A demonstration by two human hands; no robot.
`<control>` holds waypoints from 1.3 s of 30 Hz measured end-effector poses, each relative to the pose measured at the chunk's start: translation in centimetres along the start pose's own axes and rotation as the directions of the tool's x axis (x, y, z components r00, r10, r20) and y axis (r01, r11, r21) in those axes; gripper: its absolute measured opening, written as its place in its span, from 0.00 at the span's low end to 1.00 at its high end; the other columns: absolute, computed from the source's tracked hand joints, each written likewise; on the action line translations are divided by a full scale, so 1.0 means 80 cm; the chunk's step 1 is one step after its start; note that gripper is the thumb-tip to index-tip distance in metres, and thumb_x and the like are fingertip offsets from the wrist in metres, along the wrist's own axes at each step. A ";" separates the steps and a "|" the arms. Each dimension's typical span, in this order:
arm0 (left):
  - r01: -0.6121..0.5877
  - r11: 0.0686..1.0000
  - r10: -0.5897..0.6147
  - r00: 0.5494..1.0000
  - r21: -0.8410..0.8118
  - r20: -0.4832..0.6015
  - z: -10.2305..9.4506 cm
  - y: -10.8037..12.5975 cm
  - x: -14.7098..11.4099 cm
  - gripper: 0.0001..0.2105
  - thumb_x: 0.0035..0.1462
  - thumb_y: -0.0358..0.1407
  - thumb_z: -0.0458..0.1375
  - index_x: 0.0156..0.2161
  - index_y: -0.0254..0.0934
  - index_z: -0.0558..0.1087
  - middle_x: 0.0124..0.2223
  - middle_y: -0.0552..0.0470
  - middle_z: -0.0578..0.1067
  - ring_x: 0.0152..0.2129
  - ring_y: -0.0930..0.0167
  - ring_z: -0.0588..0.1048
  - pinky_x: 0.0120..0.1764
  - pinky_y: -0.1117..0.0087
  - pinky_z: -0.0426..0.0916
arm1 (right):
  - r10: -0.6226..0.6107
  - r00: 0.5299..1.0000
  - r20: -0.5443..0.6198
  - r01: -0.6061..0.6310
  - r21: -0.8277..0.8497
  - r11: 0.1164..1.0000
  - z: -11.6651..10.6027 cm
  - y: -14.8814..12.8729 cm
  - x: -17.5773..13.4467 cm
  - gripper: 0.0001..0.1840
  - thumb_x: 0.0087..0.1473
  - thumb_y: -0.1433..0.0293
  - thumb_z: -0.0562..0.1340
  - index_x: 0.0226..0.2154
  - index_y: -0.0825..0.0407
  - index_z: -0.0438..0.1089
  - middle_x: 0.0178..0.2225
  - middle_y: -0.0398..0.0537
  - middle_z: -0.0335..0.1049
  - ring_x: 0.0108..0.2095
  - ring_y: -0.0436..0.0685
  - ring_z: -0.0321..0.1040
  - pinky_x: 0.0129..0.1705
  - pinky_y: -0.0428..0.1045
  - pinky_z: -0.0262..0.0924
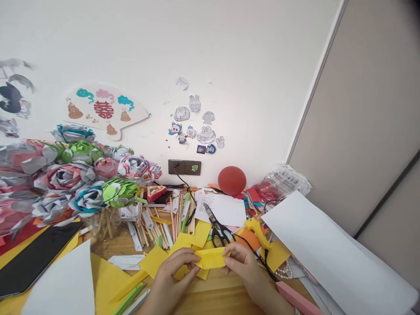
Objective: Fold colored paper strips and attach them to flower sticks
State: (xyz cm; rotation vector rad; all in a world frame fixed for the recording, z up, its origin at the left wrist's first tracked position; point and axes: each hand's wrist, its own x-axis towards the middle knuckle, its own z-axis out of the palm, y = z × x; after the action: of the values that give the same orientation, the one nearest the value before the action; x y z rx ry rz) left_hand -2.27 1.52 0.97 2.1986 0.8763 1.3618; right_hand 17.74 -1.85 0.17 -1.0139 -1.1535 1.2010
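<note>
A small strip of folded yellow paper (211,258) is stretched between my two hands, low in the middle of the view. My left hand (175,275) pinches its left end between thumb and fingers. At the other end, my right hand (243,264) grips the paper's right edge the same way. Several yellow paper squares (155,261) lie just behind and to the left of my hands. Black-handled scissors (218,227) rest beyond the paper, blades pointing away. Right of them lies a yellow glue gun (259,232) with a black cord.
Folded paper flowers (65,175) crowd the left side. Wooden sticks (154,232) lie behind my left hand. A black phone-like slab (36,258) is at far left. A red balloon (232,180) sits by the wall. White sheets (328,245) cover the right side.
</note>
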 end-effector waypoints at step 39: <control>0.449 0.811 -0.367 0.890 -0.376 0.271 0.017 0.002 -0.002 0.05 0.44 0.28 0.55 0.24 0.37 0.73 0.34 0.48 0.75 0.35 0.65 0.72 0.40 0.67 0.63 | -0.167 0.969 0.183 0.234 -0.453 0.860 0.004 -0.008 -0.012 0.08 0.50 0.67 0.58 0.32 0.49 0.72 0.31 0.45 0.69 0.34 0.54 0.64 0.36 0.47 0.58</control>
State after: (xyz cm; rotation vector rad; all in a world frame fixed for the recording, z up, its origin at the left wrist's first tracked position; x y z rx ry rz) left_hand -1.04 1.22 0.36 1.6424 0.8249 1.0008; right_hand 17.56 -2.85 0.75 -1.1456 -1.6737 0.8449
